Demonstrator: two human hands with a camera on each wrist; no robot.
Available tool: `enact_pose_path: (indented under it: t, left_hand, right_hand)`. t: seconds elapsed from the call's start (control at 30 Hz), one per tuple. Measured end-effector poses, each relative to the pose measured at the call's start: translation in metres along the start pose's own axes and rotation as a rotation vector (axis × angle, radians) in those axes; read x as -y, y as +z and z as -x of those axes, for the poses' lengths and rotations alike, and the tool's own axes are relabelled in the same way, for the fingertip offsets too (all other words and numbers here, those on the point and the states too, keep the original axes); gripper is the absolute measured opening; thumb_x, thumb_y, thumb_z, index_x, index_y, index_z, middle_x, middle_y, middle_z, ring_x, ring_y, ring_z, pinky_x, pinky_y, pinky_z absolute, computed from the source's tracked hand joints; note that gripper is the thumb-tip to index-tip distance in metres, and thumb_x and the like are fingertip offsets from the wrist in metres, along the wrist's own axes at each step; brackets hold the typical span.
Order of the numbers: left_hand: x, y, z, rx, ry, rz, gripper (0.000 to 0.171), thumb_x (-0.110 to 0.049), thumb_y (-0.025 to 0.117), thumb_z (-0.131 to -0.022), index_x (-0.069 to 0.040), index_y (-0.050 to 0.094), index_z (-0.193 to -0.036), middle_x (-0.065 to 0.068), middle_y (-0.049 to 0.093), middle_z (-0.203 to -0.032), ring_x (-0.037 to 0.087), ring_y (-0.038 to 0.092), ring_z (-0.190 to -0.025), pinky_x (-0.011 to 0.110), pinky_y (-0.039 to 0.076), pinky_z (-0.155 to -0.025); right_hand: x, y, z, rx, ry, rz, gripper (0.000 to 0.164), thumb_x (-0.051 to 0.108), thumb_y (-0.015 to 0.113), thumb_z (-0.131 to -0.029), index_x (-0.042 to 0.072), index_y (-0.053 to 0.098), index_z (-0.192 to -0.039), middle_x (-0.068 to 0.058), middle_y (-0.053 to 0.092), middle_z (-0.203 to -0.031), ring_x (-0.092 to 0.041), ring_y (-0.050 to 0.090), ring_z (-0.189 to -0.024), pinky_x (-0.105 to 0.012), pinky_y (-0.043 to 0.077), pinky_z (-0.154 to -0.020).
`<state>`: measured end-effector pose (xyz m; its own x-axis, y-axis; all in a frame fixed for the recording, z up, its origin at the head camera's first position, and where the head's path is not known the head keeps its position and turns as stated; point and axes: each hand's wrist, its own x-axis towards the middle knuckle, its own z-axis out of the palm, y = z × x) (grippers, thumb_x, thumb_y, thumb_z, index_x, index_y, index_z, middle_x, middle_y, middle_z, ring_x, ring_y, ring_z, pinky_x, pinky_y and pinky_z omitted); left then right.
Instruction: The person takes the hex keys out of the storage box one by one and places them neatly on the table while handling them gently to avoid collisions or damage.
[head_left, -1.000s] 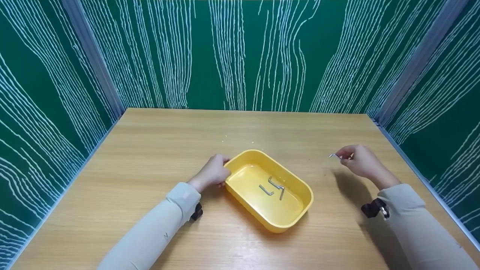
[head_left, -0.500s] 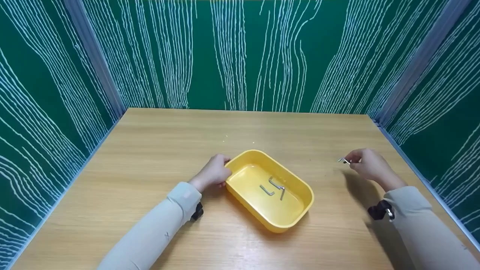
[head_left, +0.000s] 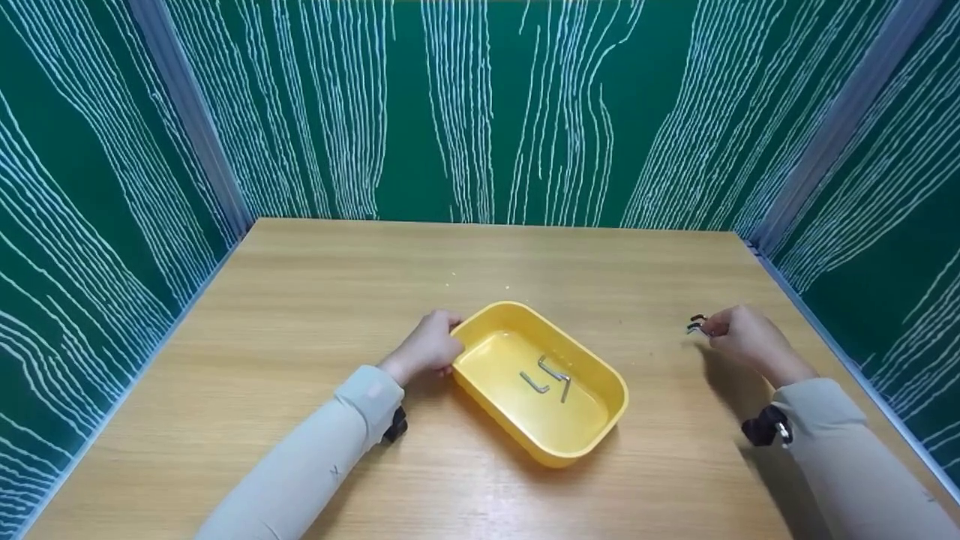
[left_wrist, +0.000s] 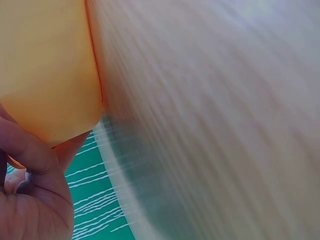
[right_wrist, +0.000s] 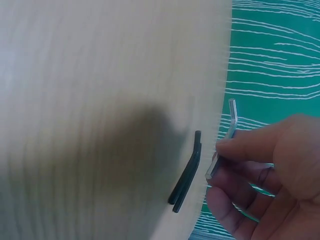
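My left hand (head_left: 427, 343) grips the near-left corner of a yellow plastic bin (head_left: 499, 356), with its fingers and thumb at the rim. In the left wrist view the curled fingers (left_wrist: 30, 150) meet the bin's outer wall (left_wrist: 45, 65). Three silver hex keys (head_left: 535, 383) lie on the bin's floor. At the right, my right hand (head_left: 742, 337) pinches a bent silver hex key (right_wrist: 232, 112) between thumb and fingers. Just beside it on the table, two black hex keys (right_wrist: 186, 175) lie side by side, small and partly covered by the hand in the head view.
Everything rests on a wood-grain table (head_left: 315, 277). Green walls with white wavy lines (head_left: 405, 112) rise along its back and sides. A few tiny pale specks (head_left: 452, 274) lie behind the bin.
My right hand has moved right and slightly nearer with the silver hex key, down toward the table. The black hex keys now show beside its fingertips. Left hand and bin stay put.
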<state>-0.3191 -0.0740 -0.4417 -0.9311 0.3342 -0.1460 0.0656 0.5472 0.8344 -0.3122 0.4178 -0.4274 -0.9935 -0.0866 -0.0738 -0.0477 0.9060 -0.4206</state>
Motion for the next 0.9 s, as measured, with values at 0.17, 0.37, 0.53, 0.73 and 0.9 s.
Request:
enact_pose_path:
  t: [0.17,0.37,0.53,0.73,0.9]
  left_hand:
    - [0.0,0.0,0.0,-0.003,-0.006,-0.006,0.045,0.004,0.047,-0.081,-0.005,0.06,-0.123,0.023,0.068,-0.094,0.012,0.051,-0.042,0.022,0.045,-0.037]
    - [0.003,0.0,0.0,-0.005,0.03,-0.009,0.044,0.006,0.046,-0.079,-0.002,0.062,-0.119,0.026,0.068,-0.091,0.012,0.05,-0.04,0.022,0.045,-0.035]
    - [0.004,0.001,-0.001,-0.013,0.049,-0.016,0.041,0.007,0.044,-0.078,0.002,0.063,-0.113,0.029,0.067,-0.086,0.012,0.049,-0.038,0.021,0.043,-0.034]
    - [0.003,0.001,-0.001,-0.013,0.029,-0.019,0.039,0.005,0.045,-0.08,0.0,0.062,-0.114,0.026,0.068,-0.083,0.013,0.05,-0.038,0.022,0.044,-0.034]
    - [0.002,0.001,0.0,-0.009,0.017,-0.019,0.041,0.005,0.044,-0.08,-0.001,0.062,-0.116,0.026,0.068,-0.084,0.013,0.049,-0.038,0.022,0.044,-0.034]
  right_hand:
    - [-0.007,0.004,0.001,0.013,0.03,-0.012,0.03,-0.001,0.056,-0.086,-0.004,0.069,-0.112,-0.025,0.067,-0.107,-0.036,0.059,-0.095,-0.056,0.053,-0.088]
    - [-0.014,0.009,-0.001,-0.001,0.011,0.036,0.02,0.001,0.061,-0.085,-0.003,0.072,-0.102,-0.021,0.069,-0.097,-0.03,0.058,-0.083,-0.04,0.054,-0.071]
    - [-0.018,0.012,-0.004,-0.009,-0.023,0.1,0.022,0.0,0.06,-0.082,-0.004,0.072,-0.1,-0.022,0.069,-0.095,-0.029,0.056,-0.079,-0.042,0.051,-0.07]
    - [-0.016,0.012,-0.006,0.035,0.049,0.053,0.025,-0.001,0.059,-0.085,-0.006,0.07,-0.106,-0.024,0.067,-0.101,-0.033,0.056,-0.086,-0.049,0.052,-0.079]
    - [-0.015,0.013,-0.007,0.055,0.067,0.032,0.024,-0.001,0.058,-0.088,-0.007,0.069,-0.109,-0.026,0.065,-0.104,-0.036,0.057,-0.09,-0.052,0.053,-0.083]
